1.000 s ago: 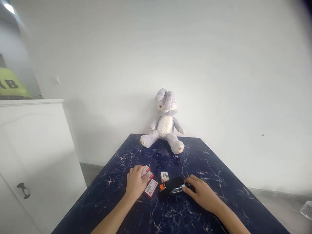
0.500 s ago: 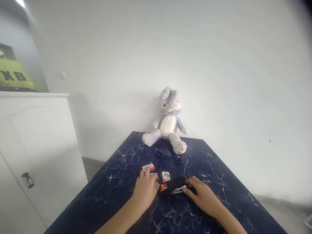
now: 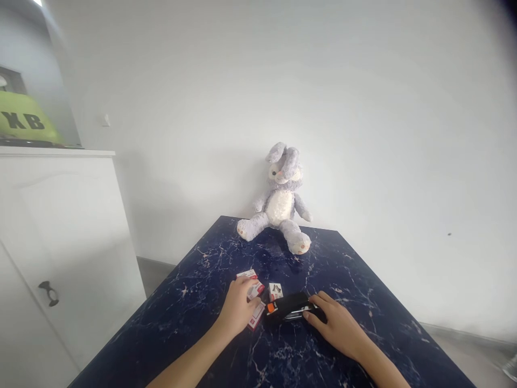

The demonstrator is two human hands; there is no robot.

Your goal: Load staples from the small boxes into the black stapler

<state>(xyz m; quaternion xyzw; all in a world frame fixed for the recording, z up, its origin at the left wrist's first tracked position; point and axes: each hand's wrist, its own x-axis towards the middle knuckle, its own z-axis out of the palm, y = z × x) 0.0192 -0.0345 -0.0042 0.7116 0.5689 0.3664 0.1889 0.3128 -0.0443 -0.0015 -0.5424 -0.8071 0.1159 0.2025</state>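
Note:
My right hand [image 3: 331, 320] grips the rear end of a black stapler [image 3: 288, 307] with an orange patch on its front, lying on the dark blue marbled table. My left hand [image 3: 236, 307] has its thumb and fingers around a small red-and-white staple box [image 3: 256, 290]. A second such box [image 3: 246, 274] lies just beyond those fingers, partly covered by them. Another red-and-white box [image 3: 256, 316] rests beside the thumb, close to the stapler's front. Behind the stapler is a small white box [image 3: 276, 291] with a dark picture on top.
A grey plush rabbit [image 3: 280, 207] sits at the far end of the table [image 3: 194, 302], leaning against the white wall. To the left stands a white cabinet [image 3: 68, 215] with a dark handle, and a yellow-green item [image 3: 26, 118] with black letters is on it.
My left hand has drawn back slightly left, and the middle staple box has turned at its fingers. The box by the thumb shows more now. My right hand and the stapler stay put.

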